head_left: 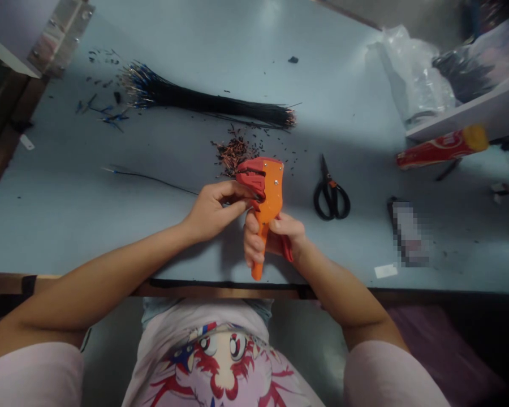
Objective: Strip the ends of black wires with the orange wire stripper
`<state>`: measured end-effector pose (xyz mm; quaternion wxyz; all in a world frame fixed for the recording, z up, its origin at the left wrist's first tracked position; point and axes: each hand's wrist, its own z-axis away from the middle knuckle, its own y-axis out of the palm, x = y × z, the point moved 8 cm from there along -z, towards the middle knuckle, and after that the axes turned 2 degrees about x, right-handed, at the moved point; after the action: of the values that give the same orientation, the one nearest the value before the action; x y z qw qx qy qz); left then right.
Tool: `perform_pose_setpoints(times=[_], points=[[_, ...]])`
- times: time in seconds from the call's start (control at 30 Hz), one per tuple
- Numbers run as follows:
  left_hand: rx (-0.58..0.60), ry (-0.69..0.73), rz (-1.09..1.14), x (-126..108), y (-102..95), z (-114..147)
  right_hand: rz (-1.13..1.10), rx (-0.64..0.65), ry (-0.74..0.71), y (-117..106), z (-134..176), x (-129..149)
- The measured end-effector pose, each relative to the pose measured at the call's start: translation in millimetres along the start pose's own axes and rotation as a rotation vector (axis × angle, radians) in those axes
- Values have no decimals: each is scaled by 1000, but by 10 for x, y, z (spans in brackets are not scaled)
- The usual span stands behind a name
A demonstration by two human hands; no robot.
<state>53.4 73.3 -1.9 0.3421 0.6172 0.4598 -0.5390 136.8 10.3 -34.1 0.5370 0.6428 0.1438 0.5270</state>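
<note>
My right hand (pixel 275 237) is wrapped round the handles of an orange and red wire stripper (pixel 272 192), held upright over the table. At the red jaws of the tool, my left hand (pixel 220 209) is closed in a pinch on a thin black wire (pixel 161 181). The wire trails off to the left and ends in a blue-sleeved tip. Its other end is hidden behind my fingers and the jaws. Just behind the tool lies a pile of copper strands and black insulation scraps (pixel 235 152).
A thick bundle of black wires (pixel 212 104) lies at the back, blue tips to the left. Black scissors (pixel 331 198) rest right of the tool. Farther right are a blurred-out object (pixel 409 232), a red tube (pixel 445 147) and plastic bags (pixel 419 73). Loose blue-tipped pieces (pixel 104 113) lie at left.
</note>
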Motion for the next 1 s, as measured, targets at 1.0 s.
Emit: perform_pose_setpoints(times=[1.0], points=[[-17, -76, 171, 80, 33, 1, -67, -83, -80, 106, -14, 6]])
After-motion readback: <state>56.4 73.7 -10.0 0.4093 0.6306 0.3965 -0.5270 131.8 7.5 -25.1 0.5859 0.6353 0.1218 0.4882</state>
